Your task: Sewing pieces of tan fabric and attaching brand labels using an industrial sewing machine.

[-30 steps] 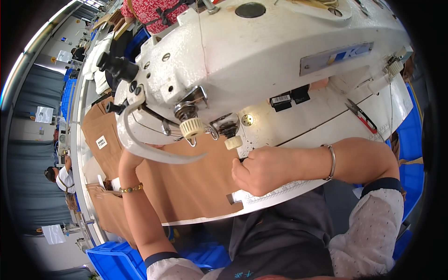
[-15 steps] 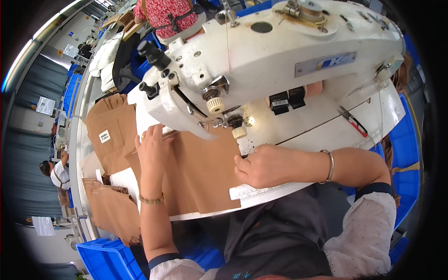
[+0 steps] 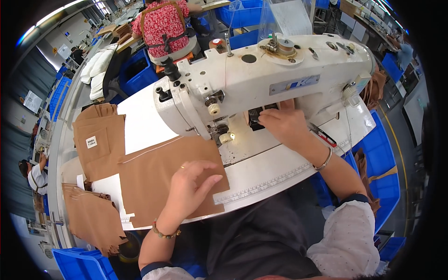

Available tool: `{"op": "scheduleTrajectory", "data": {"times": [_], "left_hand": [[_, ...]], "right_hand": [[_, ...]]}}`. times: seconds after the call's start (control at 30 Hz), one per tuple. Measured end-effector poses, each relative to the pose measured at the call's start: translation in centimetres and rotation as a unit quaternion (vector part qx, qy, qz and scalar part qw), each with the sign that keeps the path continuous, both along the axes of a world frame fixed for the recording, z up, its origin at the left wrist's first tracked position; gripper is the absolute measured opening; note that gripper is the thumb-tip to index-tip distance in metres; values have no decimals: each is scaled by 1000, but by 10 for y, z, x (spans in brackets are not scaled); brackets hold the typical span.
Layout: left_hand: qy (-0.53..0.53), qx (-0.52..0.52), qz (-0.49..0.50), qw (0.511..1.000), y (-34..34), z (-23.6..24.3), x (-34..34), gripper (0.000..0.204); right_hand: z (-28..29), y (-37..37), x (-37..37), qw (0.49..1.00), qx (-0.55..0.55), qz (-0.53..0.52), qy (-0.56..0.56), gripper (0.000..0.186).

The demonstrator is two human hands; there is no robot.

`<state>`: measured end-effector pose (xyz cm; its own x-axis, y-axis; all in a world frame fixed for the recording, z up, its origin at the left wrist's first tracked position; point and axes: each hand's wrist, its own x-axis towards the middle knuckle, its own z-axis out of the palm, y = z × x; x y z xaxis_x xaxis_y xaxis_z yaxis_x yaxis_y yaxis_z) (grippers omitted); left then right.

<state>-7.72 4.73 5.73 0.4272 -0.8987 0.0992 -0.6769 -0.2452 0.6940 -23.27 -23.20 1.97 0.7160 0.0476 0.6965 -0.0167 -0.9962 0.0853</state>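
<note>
My left hand (image 3: 189,186), loosely curved with thumb and fingers apart, hovers over or lightly touches a brown fabric panel (image 3: 144,191) with a pale line along its upper edge. My right hand (image 3: 284,122) reaches under the white sewing machine's arm (image 3: 294,70), fingers curled on a small black box (image 3: 254,122); what is between the fingertips is partly hidden. Red-handled snips (image 3: 326,139) lie just right of that hand. The needle area (image 3: 219,133) is above the panel's right corner. More brown pieces (image 3: 95,163) with a white label are stacked at the left.
Blue bins stand at right (image 3: 387,196), lower left (image 3: 81,261) and behind the table (image 3: 133,74). A ruler strip runs along the white table's front edge (image 3: 256,191). A co-worker in red (image 3: 161,32) sits beyond; other workers are at both sides.
My right hand has moved up and back from the front ruler to the black boxes. My left hand has drawn toward me and rightward off the fabric's upper edge. The view has shifted.
</note>
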Motion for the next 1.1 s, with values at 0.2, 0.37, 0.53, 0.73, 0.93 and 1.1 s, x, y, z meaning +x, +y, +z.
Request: {"op": "scheduleTrajectory", "data": {"times": [0.2,0.37,0.53,0.73,0.93,1.1], "left_hand": [[498,-8,32,866,-27,-35,-19,29],[508,-3,60,860,-30,-36,-12,24],[478,-17,44,877,-23,-45,-1,14],[468,-22,43,882,-17,-49,0,15],[557,-34,35,829,-17,-38,-3,18],[603,-19,-15,797,-11,-36,-5,19]], "right_hand": [[13,85,-17,981,75,159,84,11],[10,81,-20,968,107,20,228,12],[-18,32,2,948,132,-158,243,11],[-1,19,-13,964,148,-129,177,13],[-18,-21,-17,991,11,-130,27,13],[-12,-21,-18,991,-3,-107,80,21]]}}
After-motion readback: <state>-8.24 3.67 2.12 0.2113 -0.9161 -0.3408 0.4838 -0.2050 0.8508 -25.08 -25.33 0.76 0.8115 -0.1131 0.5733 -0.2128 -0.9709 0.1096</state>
